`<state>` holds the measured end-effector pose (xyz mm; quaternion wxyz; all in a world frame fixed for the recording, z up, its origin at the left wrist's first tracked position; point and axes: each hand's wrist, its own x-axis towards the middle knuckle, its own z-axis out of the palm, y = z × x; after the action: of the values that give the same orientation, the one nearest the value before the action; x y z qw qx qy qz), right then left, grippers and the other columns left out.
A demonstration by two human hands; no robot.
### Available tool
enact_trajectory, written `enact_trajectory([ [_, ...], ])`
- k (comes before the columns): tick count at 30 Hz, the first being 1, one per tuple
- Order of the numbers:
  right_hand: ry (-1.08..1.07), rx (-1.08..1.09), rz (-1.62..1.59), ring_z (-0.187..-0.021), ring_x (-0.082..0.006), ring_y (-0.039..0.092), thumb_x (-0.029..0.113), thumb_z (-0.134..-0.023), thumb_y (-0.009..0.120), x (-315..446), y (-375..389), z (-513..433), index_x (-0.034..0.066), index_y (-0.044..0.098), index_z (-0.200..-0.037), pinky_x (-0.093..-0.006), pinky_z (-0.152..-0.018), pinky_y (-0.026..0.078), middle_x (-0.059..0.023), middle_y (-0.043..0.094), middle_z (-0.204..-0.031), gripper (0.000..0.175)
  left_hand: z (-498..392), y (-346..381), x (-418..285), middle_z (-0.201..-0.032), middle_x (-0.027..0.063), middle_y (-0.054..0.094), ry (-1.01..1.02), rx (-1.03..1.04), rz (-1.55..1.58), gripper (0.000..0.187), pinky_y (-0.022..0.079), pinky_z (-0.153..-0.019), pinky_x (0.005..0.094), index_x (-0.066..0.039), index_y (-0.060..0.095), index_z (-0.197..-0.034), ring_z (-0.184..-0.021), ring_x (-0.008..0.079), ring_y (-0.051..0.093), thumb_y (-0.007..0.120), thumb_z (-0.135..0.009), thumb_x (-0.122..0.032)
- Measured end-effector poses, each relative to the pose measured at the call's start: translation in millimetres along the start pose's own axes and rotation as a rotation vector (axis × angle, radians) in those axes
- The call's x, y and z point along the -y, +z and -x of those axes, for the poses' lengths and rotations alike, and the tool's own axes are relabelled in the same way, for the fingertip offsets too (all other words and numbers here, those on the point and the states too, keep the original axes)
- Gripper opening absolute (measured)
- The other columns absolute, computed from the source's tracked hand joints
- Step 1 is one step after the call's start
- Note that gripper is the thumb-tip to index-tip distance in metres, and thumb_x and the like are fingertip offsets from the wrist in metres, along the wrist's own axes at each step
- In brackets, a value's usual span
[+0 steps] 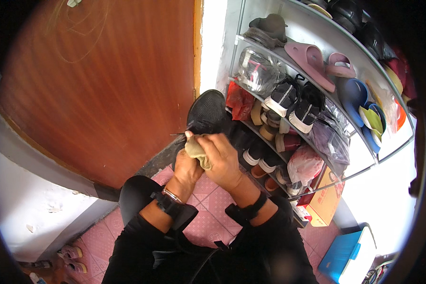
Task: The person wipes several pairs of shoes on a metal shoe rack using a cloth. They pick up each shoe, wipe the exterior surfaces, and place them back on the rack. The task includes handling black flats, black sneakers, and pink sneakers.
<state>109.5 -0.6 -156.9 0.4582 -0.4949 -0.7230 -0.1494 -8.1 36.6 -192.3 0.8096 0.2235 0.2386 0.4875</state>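
Observation:
A black mesh shoe (208, 110) is held up in front of me, its toe pointing away beside the wooden door. My left hand (188, 165) grips it at its near end, partly hidden by a cloth. An olive-beige cloth (197, 151) is bunched between both hands. With bent fingers my right hand (222, 159) holds this cloth near the shoe's opening. A thin dark lace end sticks out to the left of the shoe. Both wrists wear black straps, and a metal band circles the left one.
On the right stands a metal shoe rack (284, 62) filled with shoes, pink slippers (310, 64) and bagged items. Below it are a cardboard box (325, 202) and a blue-and-white cooler box (348, 255). A brown wooden door (127, 88) is at left; small pink shoes (72, 259) lie lower left.

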Motion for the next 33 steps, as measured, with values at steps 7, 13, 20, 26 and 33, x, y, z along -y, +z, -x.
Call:
enact_trajectory([
  [7,0.786,-0.373,-0.204,-0.075,-0.0186,0.066,0.014,-0.086,0.077,-52,-5,3,-0.0011,0.063,-0.103,-0.0322,-0.068,0.053,-0.0100,0.069,-0.087,0.027,-10,-19,6,-0.137,0.0129,0.056,0.040,0.221,0.156,0.069,0.038,-0.112,0.0385,0.006,0.048,-0.136,-0.126,0.0250,0.053,0.064,-0.093,-0.044],
  [13,0.462,-0.032,-0.144,-0.097,-0.0257,0.065,0.023,-0.067,0.091,-20,5,24,-0.0001,0.057,-0.125,-0.0351,-0.086,0.053,-0.0175,0.064,-0.113,0.070,-18,-29,-6,-0.129,0.0122,0.061,-0.009,0.371,0.208,0.036,0.038,-0.109,0.0396,0.006,0.058,-0.125,-0.122,0.0256,0.055,0.057,-0.089,0.004],
  [20,0.609,0.070,-0.083,-0.110,-0.0388,0.062,0.016,-0.067,0.080,-3,3,15,-0.0007,0.047,-0.136,-0.0404,-0.095,0.050,-0.0236,0.062,-0.120,0.078,-18,-47,23,-0.080,0.0029,0.065,0.127,0.265,0.138,0.026,0.050,-0.075,0.0299,-0.003,0.068,-0.088,-0.074,0.0160,0.061,0.056,-0.076,0.017],
  [26,0.718,-0.125,-0.390,-0.096,-0.0214,0.067,0.003,-0.066,0.073,-4,4,14,-0.0030,0.056,-0.126,-0.0315,-0.088,0.052,-0.0143,0.068,-0.105,0.062,-31,-63,27,-0.076,0.0017,0.062,0.449,0.307,-0.775,0.025,0.046,-0.066,0.0279,-0.012,0.071,-0.103,-0.067,0.0123,0.058,0.047,-0.103,-0.007],
  [33,0.659,-0.160,-0.385,-0.098,-0.0154,0.063,-0.002,-0.069,0.075,5,2,15,-0.0017,0.057,-0.125,-0.0290,-0.089,0.051,-0.0107,0.066,-0.110,0.059,-10,-13,19,-0.094,0.0054,0.068,0.089,0.084,0.001,0.016,0.051,-0.081,0.0279,0.000,0.068,-0.107,-0.084,0.0180,0.064,0.063,-0.093,-0.003],
])
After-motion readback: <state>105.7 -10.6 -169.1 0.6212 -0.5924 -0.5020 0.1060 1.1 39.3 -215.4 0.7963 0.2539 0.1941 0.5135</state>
